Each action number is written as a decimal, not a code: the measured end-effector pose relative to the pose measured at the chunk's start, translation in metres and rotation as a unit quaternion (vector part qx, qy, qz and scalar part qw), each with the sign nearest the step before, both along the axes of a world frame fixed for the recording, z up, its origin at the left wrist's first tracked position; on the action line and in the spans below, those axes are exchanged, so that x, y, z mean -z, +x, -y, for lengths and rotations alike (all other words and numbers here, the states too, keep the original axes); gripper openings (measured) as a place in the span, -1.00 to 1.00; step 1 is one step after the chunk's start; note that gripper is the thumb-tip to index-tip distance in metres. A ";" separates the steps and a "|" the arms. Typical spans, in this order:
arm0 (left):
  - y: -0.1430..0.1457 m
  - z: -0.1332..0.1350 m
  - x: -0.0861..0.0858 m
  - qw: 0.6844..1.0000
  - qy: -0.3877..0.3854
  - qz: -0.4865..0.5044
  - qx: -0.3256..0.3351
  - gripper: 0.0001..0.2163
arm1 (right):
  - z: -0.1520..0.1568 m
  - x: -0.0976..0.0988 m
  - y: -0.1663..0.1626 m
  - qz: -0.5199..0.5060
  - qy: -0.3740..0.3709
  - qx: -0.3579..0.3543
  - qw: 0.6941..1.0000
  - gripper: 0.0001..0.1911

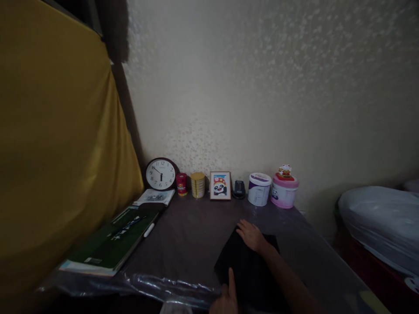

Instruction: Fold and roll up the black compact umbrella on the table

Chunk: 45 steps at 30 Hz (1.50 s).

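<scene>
Left hand (pixel 225 296) cut off beside black cloth (pixel 244 266)

A mustard-yellow curtain (pixel 55 144) hangs beside a cream wall (pixel 262 87) stippled with pale flecks. The tabletop (pixel 186 235) is dull brown under a clear, glinting plastic sheet (pixel 170 285). On it lies a flat black cloth (pixel 244 266). The clock (pixel 160 174) has a white face, black numerals and a dark brown rim. Next come a red tin (pixel 181 183), a gold tin (pixel 197 184), and a light wooden frame (pixel 220 185) showing a black-and-white panda under a red spotted cap on blue. A white tub (pixel 259 189) has purple bands; the pink tub (pixel 284 191) carries a red and gold figurine (pixel 285 171). The book (pixel 111 242) is dark green with white lettering.
</scene>
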<state>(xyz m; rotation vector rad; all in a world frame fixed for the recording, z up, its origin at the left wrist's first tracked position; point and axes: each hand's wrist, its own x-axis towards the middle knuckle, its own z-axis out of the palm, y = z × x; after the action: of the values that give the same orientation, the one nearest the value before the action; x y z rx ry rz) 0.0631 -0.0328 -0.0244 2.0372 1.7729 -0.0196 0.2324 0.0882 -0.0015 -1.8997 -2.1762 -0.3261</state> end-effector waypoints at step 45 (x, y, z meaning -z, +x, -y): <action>-0.015 0.016 -0.028 0.996 -0.009 0.069 0.051 -0.34 | 0.086 -0.002 -0.026 -0.235 0.140 0.002 0.962 -0.63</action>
<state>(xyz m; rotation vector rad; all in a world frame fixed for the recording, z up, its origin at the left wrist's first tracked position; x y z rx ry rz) 0.0483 -0.0489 0.0038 2.0625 1.5785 0.0733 0.2059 0.0025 0.0001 -1.6239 -1.7148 -0.1489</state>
